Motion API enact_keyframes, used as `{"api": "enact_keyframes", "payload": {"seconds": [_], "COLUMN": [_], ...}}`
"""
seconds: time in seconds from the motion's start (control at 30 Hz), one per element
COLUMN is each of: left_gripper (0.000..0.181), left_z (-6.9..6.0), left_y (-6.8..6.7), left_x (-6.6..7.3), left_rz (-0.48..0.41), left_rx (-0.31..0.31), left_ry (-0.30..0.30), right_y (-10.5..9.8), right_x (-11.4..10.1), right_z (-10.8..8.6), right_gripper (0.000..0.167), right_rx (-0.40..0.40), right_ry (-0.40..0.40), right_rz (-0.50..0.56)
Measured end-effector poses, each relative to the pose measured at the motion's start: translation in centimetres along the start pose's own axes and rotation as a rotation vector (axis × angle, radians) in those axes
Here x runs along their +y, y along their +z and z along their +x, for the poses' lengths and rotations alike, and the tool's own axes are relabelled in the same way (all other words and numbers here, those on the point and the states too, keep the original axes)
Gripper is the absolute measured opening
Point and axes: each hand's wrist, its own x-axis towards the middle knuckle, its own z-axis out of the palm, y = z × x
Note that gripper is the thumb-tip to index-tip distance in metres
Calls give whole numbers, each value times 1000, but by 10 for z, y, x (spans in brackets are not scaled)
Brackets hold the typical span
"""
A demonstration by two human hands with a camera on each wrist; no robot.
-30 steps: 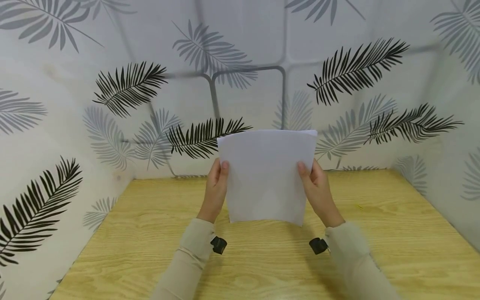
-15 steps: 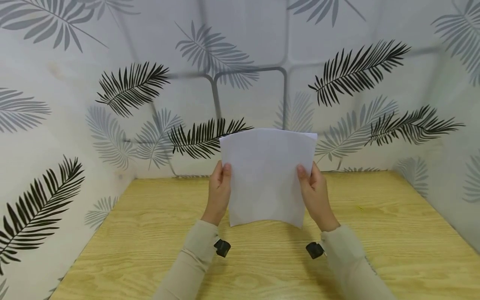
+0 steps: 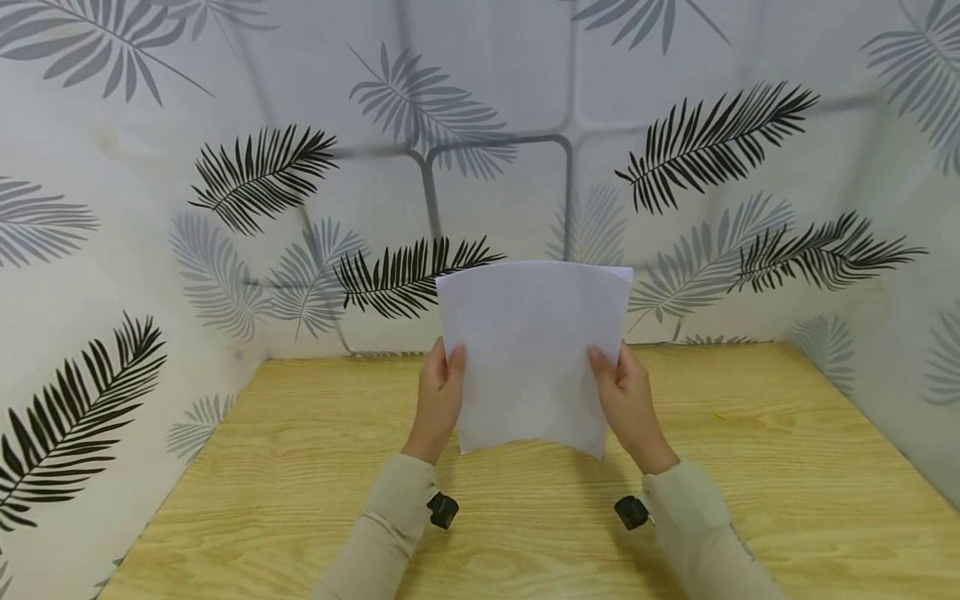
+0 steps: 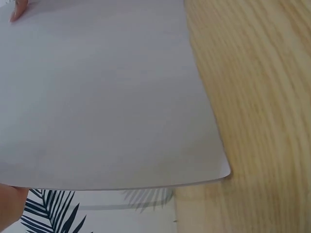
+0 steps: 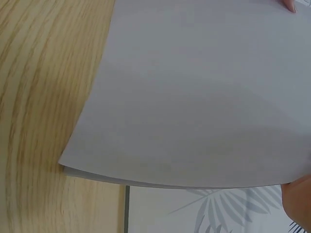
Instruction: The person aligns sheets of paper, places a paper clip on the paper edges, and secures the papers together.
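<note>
A small stack of white paper (image 3: 532, 358) is held up between both hands, its face plain and bowed slightly. My left hand (image 3: 438, 396) grips the left edge, thumb on the front and fingers behind. On the opposite edge, my right hand (image 3: 630, 400) holds the paper the same way. The right wrist view shows the sheets (image 5: 184, 97) slightly fanned at one corner, so there is more than one. In the left wrist view the paper (image 4: 107, 97) fills most of the picture. The fingers behind the paper are mostly hidden.
Below lies a wood-grain table (image 3: 300, 467). Walls covered with leaf-patterned sheeting (image 3: 495, 200) enclose its back and sides. A tiny yellow-green speck (image 3: 720, 416) lies on the right side of the table. A small black camera (image 3: 442, 510) sits at the left wrist.
Both hands have slid a little lower along the paper's edges and slightly closer together. The paper stays nearly in place, its bottom edge a bit more curved.
</note>
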Motion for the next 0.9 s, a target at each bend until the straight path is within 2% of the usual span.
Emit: {"api": "enact_keyframes", "payload": {"seconds": [0.17, 0.4, 0.6, 0.7, 0.8, 0.9], "left_gripper": [31, 24, 26, 27, 28, 29], "left_z": [-2, 0, 7, 8, 7, 5], "left_y": [2, 4, 4, 4, 6, 7], "left_x": [-1, 5, -11, -11, -7, -2], "left_rz": [16, 60, 25, 25, 38, 59], "left_rx": [19, 99, 97, 94, 98, 105], "left_ry": [-27, 26, 35, 44, 40, 11], "right_y": [3, 2, -2, -4, -7, -9], "right_x": [2, -3, -12, -18, -22, -26], "right_z": [-2, -2, 1, 2, 1, 1], "right_gripper": [29, 28, 28, 29, 31, 33], "right_rx": [24, 37, 54, 52, 39, 20], "right_ry": [-4, -6, -19, -19, 8, 63], "right_rz": [-13, -46, -84, -102, -113, -118]}}
